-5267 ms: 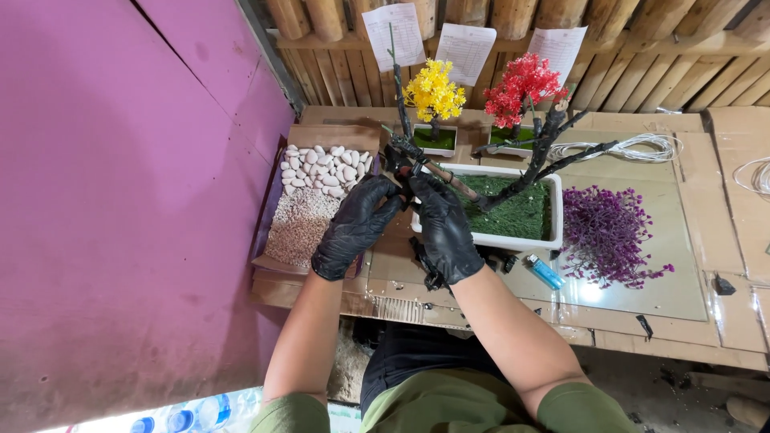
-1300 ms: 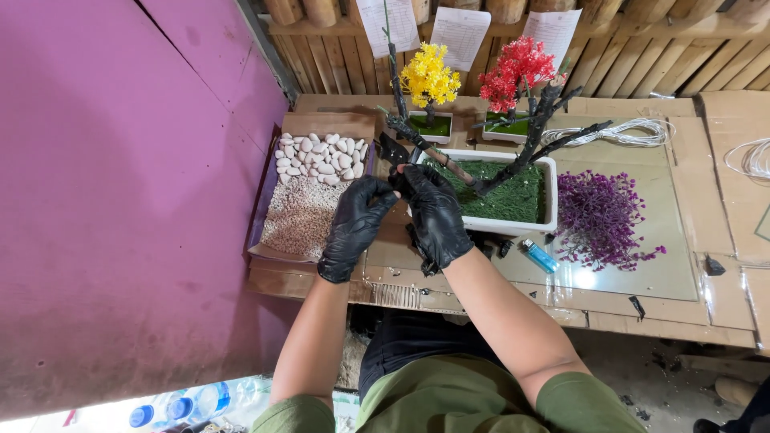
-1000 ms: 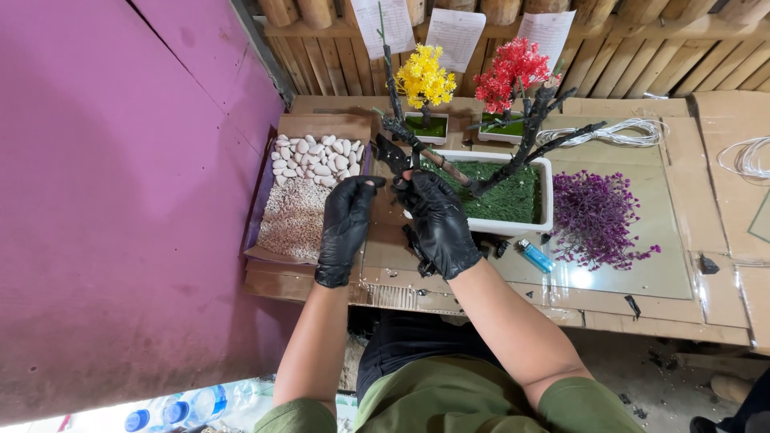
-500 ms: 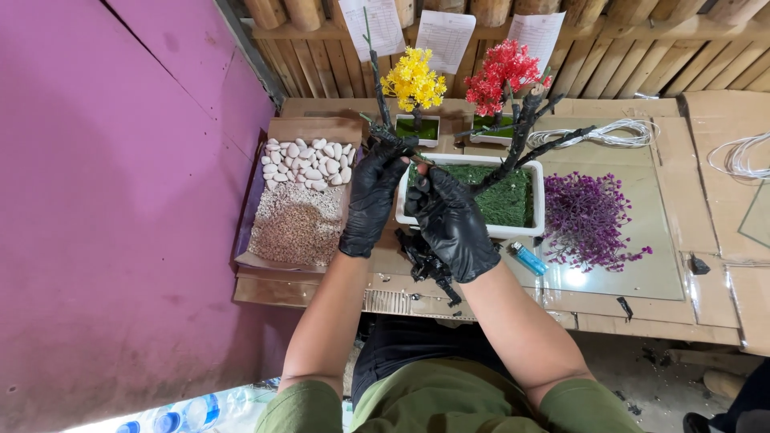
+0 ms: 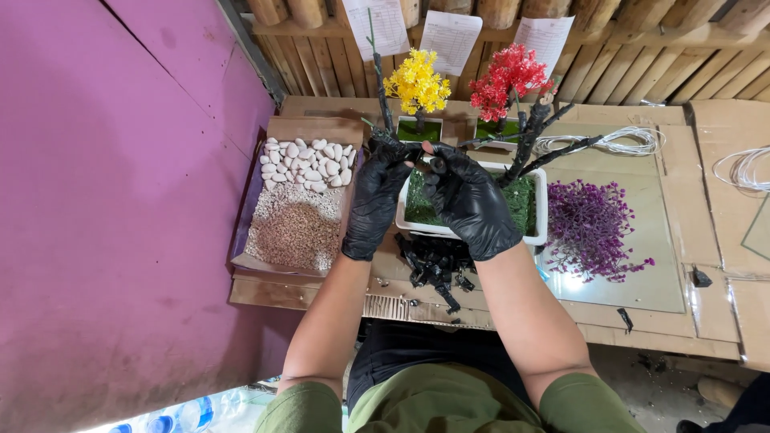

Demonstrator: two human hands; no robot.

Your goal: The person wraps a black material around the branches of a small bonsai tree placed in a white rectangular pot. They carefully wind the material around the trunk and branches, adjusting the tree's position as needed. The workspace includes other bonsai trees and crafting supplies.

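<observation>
Both my hands wear black gloves and meet over the left end of a white rectangular pot [image 5: 542, 210] lined with green moss. My left hand [image 5: 374, 200] grips a dark bare branch [image 5: 380, 88] that rises from the pot's left side. My right hand [image 5: 472, 200] pinches the same dark stem just beside it, near the base. A second bare black tree trunk [image 5: 529, 144] with forked limbs stands in the right part of the pot. A heap of black scraps [image 5: 433, 263] lies on the table under my hands.
A cardboard tray [image 5: 301, 130] at the left holds white pebbles [image 5: 309, 160] and brown gravel [image 5: 293, 231]. Behind stand a yellow [image 5: 417, 80] and a red [image 5: 509, 74] miniature tree. Purple foliage [image 5: 589, 228] lies on a glass sheet; white wire coils [image 5: 622, 140] at the back right. A purple wall borders the left.
Both hands moved up and away from me along the dark branch, from the table's near side to over the pot's left end. The view shifted slightly, and the black scraps now show.
</observation>
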